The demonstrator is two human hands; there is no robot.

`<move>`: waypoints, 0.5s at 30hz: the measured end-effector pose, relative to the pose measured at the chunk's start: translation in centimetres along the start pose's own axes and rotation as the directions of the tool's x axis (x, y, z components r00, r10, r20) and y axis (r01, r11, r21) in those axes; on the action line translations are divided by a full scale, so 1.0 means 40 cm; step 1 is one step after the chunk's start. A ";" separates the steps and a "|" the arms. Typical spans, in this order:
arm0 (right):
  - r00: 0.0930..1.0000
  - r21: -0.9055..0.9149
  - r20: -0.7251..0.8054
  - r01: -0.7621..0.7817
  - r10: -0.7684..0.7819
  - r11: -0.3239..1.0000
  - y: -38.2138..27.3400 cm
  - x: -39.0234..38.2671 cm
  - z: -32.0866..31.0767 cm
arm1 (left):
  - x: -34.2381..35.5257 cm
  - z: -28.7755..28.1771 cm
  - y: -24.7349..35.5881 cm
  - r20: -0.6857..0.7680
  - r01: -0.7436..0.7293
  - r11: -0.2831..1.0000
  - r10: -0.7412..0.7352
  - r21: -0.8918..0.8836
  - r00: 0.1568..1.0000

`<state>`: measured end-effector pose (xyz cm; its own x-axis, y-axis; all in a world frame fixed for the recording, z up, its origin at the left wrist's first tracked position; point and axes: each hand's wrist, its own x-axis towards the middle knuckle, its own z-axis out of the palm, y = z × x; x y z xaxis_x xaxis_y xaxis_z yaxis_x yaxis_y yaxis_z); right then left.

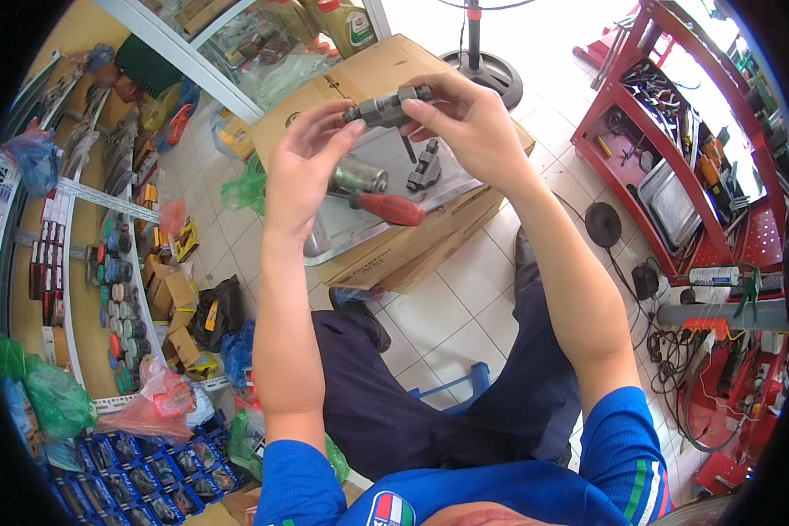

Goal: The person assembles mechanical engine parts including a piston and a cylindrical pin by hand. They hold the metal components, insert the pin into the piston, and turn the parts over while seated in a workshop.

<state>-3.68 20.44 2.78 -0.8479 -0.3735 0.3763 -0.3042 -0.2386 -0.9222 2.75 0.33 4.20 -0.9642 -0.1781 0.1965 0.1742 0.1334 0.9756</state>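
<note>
My left hand (311,149) and my right hand (465,127) pinch a dark grey metal fitting with hex ends (379,108) from either side, raised over a metal tray (329,232). On the tray lie a second, similar fitting (424,167), a silvery metal cylinder (364,175) and a red-handled screwdriver (386,208), its shank partly hidden. The tray sits on a large cardboard box (386,267) between my spread legs.
A red tool cart (653,245) stands at right, near cables and a black stand base (500,83). Shelves of small goods (118,289) and bags (66,394) line the left. A glazed cabinet (280,66) is behind the box, and a blue plastic stool (478,377) is below me.
</note>
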 end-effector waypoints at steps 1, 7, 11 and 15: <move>1.000 -0.005 0.000 0.001 -0.001 1.000 0.002 0.000 -0.002 | -0.002 0.004 0.010 -0.020 0.005 0.999 -0.006 -0.045 1.000; 1.000 -0.009 0.007 -0.002 0.002 1.000 -0.002 0.000 -0.006 | 0.002 0.007 -0.002 0.017 -0.015 0.996 0.017 -0.082 1.000; 1.000 0.001 0.002 0.014 -0.014 1.000 0.005 0.001 -0.011 | 0.014 -0.004 0.004 0.015 0.120 0.983 -0.119 -0.138 0.993; 1.000 -0.024 0.004 0.009 -0.009 1.000 0.002 0.000 -0.010 | 0.008 0.010 -0.005 0.000 -0.020 0.996 0.020 -0.092 1.000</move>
<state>-3.87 20.78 2.66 -0.8434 -0.3747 0.3849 -0.3221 -0.2206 -0.9206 2.34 0.62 4.03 -0.9604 -0.1755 0.2164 0.2114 0.0468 0.9763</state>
